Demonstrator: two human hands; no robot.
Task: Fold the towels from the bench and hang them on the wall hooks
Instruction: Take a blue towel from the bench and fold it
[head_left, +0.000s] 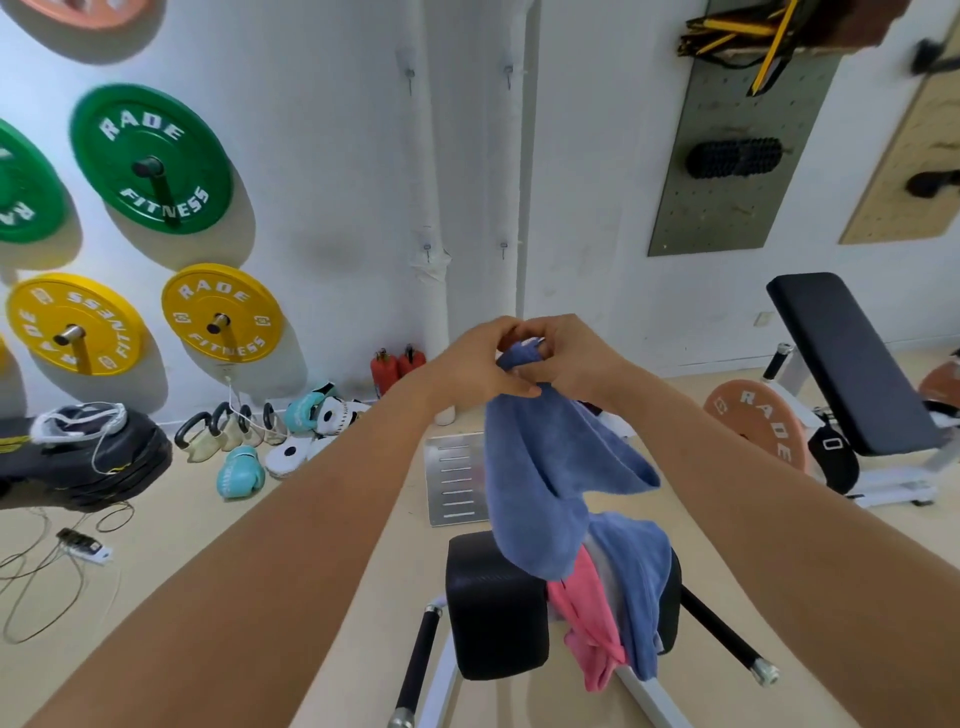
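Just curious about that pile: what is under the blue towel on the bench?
Under the blue towel, held up by both hands, a pink towel lies on the black bench pad, with something pale beside it. Whatever lies deeper in the pile is covered.

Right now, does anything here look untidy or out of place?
Yes. A pink towel and a second blue towel lie in a heap on the black padded bench, unfolded. Both hands grip the blue towel held up.
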